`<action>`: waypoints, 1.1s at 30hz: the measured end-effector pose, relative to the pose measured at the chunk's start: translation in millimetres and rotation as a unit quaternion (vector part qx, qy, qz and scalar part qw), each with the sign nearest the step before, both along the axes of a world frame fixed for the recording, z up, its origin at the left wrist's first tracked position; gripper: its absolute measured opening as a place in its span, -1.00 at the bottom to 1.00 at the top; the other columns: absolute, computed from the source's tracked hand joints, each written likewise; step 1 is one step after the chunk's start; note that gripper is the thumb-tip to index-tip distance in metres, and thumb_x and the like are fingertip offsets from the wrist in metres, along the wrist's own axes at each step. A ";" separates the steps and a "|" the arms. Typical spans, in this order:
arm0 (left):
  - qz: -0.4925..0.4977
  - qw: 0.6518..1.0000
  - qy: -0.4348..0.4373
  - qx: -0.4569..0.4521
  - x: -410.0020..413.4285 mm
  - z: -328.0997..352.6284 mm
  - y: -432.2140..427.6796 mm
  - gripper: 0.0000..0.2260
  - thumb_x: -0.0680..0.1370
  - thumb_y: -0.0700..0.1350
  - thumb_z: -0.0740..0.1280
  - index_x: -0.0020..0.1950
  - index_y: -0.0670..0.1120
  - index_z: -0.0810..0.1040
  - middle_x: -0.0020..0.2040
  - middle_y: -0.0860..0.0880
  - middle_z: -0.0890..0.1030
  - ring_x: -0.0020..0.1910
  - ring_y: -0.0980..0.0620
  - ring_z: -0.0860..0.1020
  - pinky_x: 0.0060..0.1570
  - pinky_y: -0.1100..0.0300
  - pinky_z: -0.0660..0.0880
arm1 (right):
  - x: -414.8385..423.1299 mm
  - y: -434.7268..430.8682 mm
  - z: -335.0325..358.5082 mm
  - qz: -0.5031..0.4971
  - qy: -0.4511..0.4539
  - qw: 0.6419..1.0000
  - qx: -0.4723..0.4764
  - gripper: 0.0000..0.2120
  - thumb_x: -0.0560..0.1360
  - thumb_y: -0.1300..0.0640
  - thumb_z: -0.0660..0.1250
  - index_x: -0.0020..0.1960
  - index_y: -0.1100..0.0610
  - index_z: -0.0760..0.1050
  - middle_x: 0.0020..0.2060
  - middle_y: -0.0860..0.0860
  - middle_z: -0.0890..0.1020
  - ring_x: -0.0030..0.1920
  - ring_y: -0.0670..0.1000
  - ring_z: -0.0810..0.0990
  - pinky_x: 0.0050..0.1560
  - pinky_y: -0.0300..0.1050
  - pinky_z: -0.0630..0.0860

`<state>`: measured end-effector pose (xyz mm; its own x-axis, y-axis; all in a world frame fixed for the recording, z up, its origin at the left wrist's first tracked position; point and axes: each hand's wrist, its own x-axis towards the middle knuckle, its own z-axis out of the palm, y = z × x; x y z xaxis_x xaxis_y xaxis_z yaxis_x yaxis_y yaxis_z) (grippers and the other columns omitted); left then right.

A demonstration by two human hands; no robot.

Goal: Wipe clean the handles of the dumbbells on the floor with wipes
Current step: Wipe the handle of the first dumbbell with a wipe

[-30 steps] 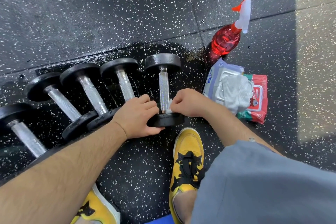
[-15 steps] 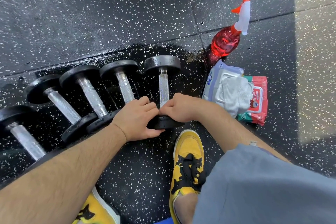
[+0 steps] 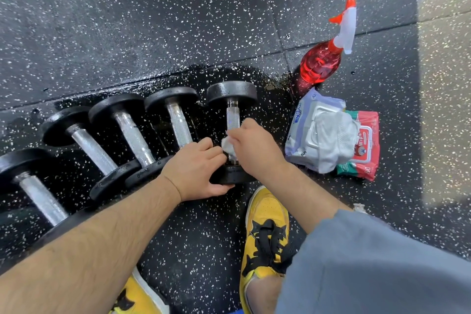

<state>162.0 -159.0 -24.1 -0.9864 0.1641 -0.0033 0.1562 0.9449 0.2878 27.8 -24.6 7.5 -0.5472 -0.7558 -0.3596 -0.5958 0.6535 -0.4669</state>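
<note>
In the centre of the frame a black-headed dumbbell (image 3: 231, 93) with a knurled steel handle (image 3: 233, 116) lies on the wet, white-speckled black rubber floor (image 3: 178, 33), rightmost of a row of five. The right hand (image 3: 254, 148) pinches a crumpled white wipe (image 3: 227, 146) against the lower part of that handle, fingers curled round it. The left hand (image 3: 196, 171) grips the dumbbell's near head, thumb along its lower rim and fingers bent over the top. The four other dumbbells (image 3: 132, 135) stretch toward the lower left. At the right lies a pale blue pack of wipes (image 3: 305, 120), overlapping a red and green pack (image 3: 367, 150). Above them stands a red spray bottle (image 3: 319, 66). A yellow and black shoe (image 3: 267, 211) sits below the hands.
</note>
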 end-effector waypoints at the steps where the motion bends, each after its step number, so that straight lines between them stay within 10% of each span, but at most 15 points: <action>1: 0.000 1.000 -0.002 -0.001 0.3 0.1 0.1 -0.51 0.43 0.34 0.39 -0.18 -0.11 0.55 -0.25 0.03 0.49 -0.20 -0.04 0.35 -0.28 -0.03 0.51 | 0.8 -0.5 -1.4 -0.004 0.025 1.000 -0.010 -0.88 0.56 0.28 0.26 -0.12 0.19 0.55 -0.17 0.02 0.33 -0.23 0.12 0.43 -0.25 -0.05 0.36; 27: -0.009 1.000 0.006 -0.008 -0.1 0.5 0.2 -0.51 0.44 0.35 0.30 -0.18 -0.11 0.55 -0.26 0.02 0.48 -0.20 -0.04 0.37 -0.29 -0.04 0.50 | 4.8 15.9 -10.4 -0.121 -0.086 0.986 -0.073 -0.90 0.59 0.07 0.29 0.05 0.09 0.46 -0.10 -0.04 0.48 -0.18 -0.02 0.47 -0.10 -0.04 0.47; 33: -0.009 1.000 0.012 -0.011 -0.6 3.6 0.6 -0.51 0.44 0.35 0.28 -0.19 -0.11 0.54 -0.26 0.02 0.48 -0.20 -0.05 0.38 -0.30 0.00 0.49 | -11.8 -12.9 -14.0 -0.124 0.015 0.986 -0.107 -0.85 0.62 0.12 0.27 0.09 0.21 0.48 0.02 0.10 0.46 -0.18 0.15 0.52 -0.18 -0.01 0.44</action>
